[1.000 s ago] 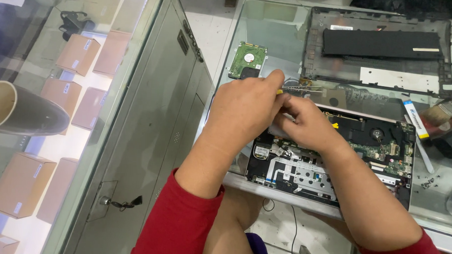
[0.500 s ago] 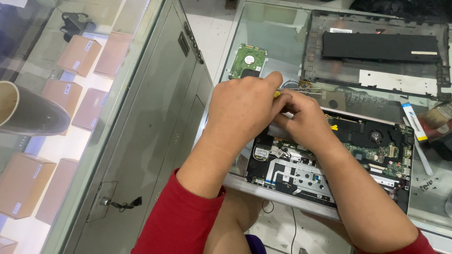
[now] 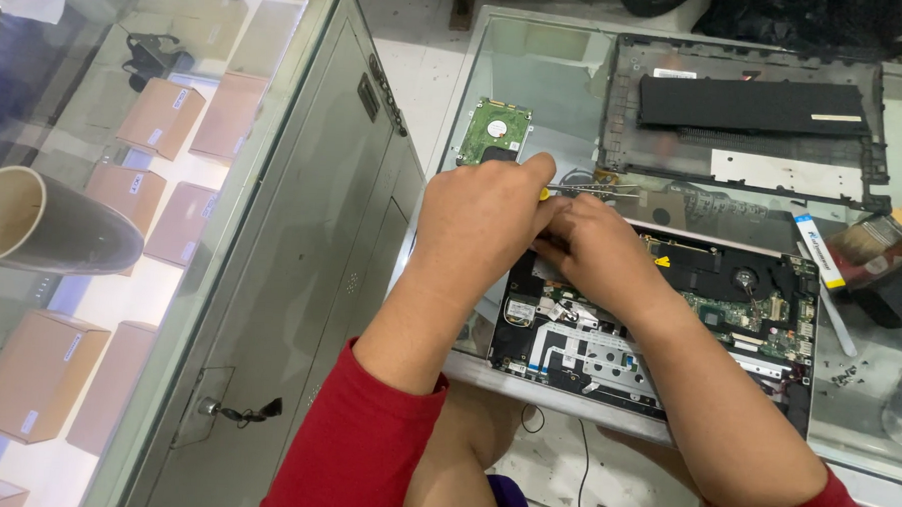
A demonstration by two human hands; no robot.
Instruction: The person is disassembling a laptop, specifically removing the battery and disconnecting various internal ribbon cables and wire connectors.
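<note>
Centre of frame: your left hand point(image 3: 477, 219) is curled around a yellow-handled screwdriver point(image 3: 588, 190), its shaft lying left to right, pointing right. Your right hand point(image 3: 596, 254) sits just below it, fingers bent onto the open laptop point(image 3: 668, 331) (grip probably a pinch, hidden). Hard drive point(image 3: 495, 132) lies above the left hand.

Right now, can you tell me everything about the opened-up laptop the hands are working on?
The opened silver laptop base lies flat on the glass counter top with its bottom cover off. Inside show a green circuit board, black panels, pale flat ribbon cables and silver metal shields. Its near edge hangs slightly past the counter rim. The left hand and right hand rest over its upper left corner, hiding that part. The left hand seems to hold a thin tool with a yellow bit showing; its tip is not clear.
</note>
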